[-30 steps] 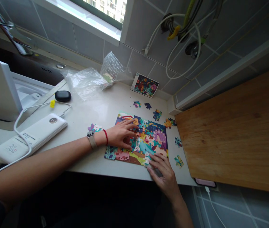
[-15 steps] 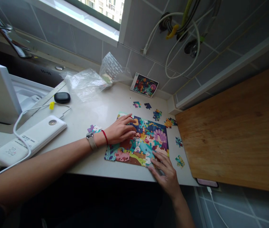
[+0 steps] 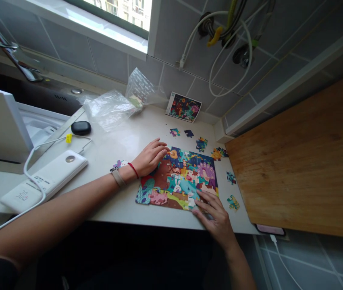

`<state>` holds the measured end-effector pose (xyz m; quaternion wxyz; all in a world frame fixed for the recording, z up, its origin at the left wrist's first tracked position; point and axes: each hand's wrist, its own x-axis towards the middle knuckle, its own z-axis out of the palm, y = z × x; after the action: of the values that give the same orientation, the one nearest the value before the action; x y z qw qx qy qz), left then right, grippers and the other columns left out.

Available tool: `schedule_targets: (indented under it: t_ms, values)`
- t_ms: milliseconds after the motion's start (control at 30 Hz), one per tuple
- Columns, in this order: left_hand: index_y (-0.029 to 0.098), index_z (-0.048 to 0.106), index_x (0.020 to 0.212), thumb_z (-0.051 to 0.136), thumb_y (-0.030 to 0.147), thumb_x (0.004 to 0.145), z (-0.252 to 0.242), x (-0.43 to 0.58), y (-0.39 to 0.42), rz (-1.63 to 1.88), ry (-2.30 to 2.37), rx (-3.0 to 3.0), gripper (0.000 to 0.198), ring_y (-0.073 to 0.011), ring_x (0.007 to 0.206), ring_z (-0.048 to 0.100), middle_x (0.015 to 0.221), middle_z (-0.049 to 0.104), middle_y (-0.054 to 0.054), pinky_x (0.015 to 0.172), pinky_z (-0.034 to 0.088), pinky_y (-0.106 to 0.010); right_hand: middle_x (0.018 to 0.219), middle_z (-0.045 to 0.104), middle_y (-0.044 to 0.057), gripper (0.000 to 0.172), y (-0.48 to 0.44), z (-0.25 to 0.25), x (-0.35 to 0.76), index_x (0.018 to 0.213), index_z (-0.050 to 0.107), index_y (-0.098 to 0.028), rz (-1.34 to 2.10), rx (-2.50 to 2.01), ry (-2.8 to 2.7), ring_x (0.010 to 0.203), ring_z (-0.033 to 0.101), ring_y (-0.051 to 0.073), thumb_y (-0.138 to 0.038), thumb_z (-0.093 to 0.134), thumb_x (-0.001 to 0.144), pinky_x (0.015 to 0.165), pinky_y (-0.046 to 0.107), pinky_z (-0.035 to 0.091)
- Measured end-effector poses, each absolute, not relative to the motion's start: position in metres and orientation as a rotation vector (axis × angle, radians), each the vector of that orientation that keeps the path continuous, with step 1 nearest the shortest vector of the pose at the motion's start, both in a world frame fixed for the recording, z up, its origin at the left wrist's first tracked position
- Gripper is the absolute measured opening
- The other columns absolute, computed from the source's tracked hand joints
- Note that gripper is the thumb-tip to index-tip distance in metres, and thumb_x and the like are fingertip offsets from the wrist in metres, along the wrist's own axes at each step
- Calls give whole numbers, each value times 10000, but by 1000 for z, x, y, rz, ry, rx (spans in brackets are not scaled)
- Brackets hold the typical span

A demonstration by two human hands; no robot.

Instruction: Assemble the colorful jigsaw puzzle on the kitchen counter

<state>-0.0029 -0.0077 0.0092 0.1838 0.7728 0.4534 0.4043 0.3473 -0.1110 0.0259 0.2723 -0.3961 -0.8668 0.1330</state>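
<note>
A colourful jigsaw puzzle (image 3: pixel 183 183) with animals on it lies joined together on the white counter. My left hand (image 3: pixel 151 157) is over its upper left part, palm down, with the fingers stretched out; they hide that corner. On the lower right corner rests my right hand (image 3: pixel 215 213), its fingers spread across the pieces near a white rabbit. Neither hand appears to hold a piece. Loose puzzle pieces, among them a dark blue one (image 3: pixel 189 133) and a yellow-green one (image 3: pixel 233 203), lie behind and to the right of the puzzle. Another loose piece (image 3: pixel 119 164) is partly behind my left wrist.
A picture card (image 3: pixel 183 106) leans against the tiled wall. Clear plastic packaging (image 3: pixel 109 108), a black case (image 3: pixel 81 128) and a white power bank (image 3: pixel 46 181) with a cable sit to the left. A wooden board (image 3: pixel 304 161) borders the right side, with a phone (image 3: pixel 270 229) beneath its edge.
My left hand has slid left and back, uncovering more of the puzzle's middle and left part. My right hand stays on the lower right corner. The camera view has shifted slightly.
</note>
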Motion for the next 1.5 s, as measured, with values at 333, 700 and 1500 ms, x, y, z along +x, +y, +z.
schedule_targets:
  t_ms: [333,700,1500]
  values:
    - [182,709,1149,332,440,1117,6,-25,11,993,1311,2262,457,-262,1129,671,1181,729,-124,1069,530,-473,1430,665,146,373,-113,34,340,1303,717,-267,234,-1029,-2339,1352,577,351,-346,777,944,1064,619,541]
    - [193,715,1108,340,439,1085,6,-33,15,1069,1437,1958,449,-254,1118,713,1159,777,-100,1061,543,-418,1294,721,108,251,-131,28,201,1180,728,-244,293,-950,-2361,1249,616,322,-261,778,934,1004,521,577]
    - [217,724,1072,303,422,1088,11,-42,19,1009,1489,1974,469,-238,1025,707,919,803,-35,1016,522,-389,1214,745,82,108,-126,22,194,1053,757,-235,267,-896,-2378,1186,621,296,-197,720,959,973,484,561]
